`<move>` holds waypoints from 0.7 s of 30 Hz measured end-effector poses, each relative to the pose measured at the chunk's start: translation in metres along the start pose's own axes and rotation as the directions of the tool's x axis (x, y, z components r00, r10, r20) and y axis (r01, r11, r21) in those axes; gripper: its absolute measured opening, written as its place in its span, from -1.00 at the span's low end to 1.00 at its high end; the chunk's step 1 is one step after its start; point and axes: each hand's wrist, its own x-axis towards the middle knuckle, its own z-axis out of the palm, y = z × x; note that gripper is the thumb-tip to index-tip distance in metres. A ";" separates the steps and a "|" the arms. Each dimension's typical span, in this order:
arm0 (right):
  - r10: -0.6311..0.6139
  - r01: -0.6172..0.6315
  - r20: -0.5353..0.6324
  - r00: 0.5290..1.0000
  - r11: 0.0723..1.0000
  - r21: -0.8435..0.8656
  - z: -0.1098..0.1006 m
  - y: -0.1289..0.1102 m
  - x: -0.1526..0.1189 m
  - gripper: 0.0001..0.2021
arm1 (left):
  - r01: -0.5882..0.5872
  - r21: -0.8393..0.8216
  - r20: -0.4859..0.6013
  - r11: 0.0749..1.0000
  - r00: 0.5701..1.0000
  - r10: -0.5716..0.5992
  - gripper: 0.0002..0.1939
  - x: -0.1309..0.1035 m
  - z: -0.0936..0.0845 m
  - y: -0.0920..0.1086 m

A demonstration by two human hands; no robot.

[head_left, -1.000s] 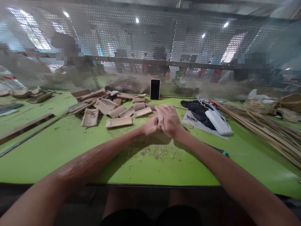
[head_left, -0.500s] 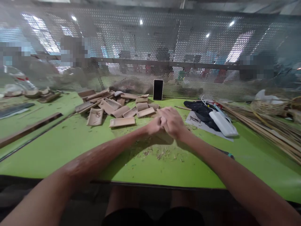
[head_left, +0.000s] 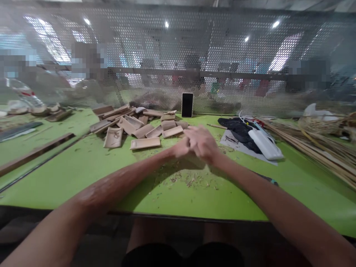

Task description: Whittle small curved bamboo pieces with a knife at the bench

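Note:
Both hands meet above the green table (head_left: 111, 174), near its middle. My left hand (head_left: 181, 147) is closed, its fingers mostly covered by the other hand. Over and against it lies my right hand (head_left: 204, 144), with its fingers bent and closed. What they hold between them, if anything, is hidden. Just left of the hands lies a pile of split bamboo pieces (head_left: 145, 143), several with their hollow side up. Thin shavings (head_left: 191, 180) are scattered on the table below the hands.
A phone (head_left: 187, 105) stands upright against the perforated metal screen (head_left: 155, 52). To the right lie a dark cloth (head_left: 237, 128), a white power bank-like block (head_left: 264, 144) and long bamboo strips (head_left: 314, 150). A wooden bar (head_left: 36, 154) and a clear bottle (head_left: 29, 97) are at left.
The hands stay together in nearly the same place, the right hand's fingers shifting slightly over the left. The view has moved a little; the objects on the table lie as before.

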 end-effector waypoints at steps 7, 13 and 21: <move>-0.005 0.010 -0.038 0.999 0.991 0.135 -0.001 -0.008 -0.005 -0.50 | -0.197 -0.035 0.011 0.980 0.980 0.197 -0.60 0.000 -0.001 0.005; 0.010 -0.009 -0.021 1.000 0.999 0.051 0.002 -0.002 -0.005 -0.53 | -0.033 0.005 0.061 0.999 0.998 0.033 -0.65 -0.001 -0.004 0.005; -0.067 0.068 -0.045 0.997 0.997 0.020 0.008 -0.009 -0.003 -0.54 | -0.131 -0.002 0.029 0.991 0.991 0.131 -0.77 0.000 -0.005 0.005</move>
